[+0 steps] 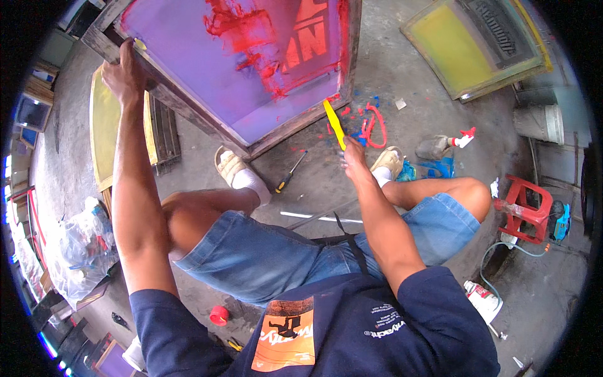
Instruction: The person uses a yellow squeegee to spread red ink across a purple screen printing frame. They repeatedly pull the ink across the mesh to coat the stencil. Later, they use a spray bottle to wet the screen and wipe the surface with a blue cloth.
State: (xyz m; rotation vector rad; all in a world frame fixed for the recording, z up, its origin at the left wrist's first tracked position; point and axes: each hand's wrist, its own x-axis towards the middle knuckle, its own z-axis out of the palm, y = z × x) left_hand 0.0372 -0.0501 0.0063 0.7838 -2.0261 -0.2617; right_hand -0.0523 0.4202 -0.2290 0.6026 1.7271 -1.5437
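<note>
A large screen-printing frame point(251, 143) stands tilted in front of me, its purple mesh point(182, 56) smeared with thick red ink point(242, 31) over block lettering. My left hand point(124, 74) is closed around the frame's wooden rail at the upper left. In my right hand point(354, 156) is a slim yellow hand tool point(334, 124); its exact kind is hard to make out. The tool's far end lies by the frame's lower right corner, where red ink marks the wood. Whether it touches the wood, I cannot tell.
A screwdriver point(291, 172) lies between my feet. Red and blue ink smears point(370, 129) spot the floor, beside a spray bottle point(436, 146). Another yellow screen frame point(474, 47) lies at the upper right. A red stool point(526, 210) stands right; plastic bags point(81, 248) lie left.
</note>
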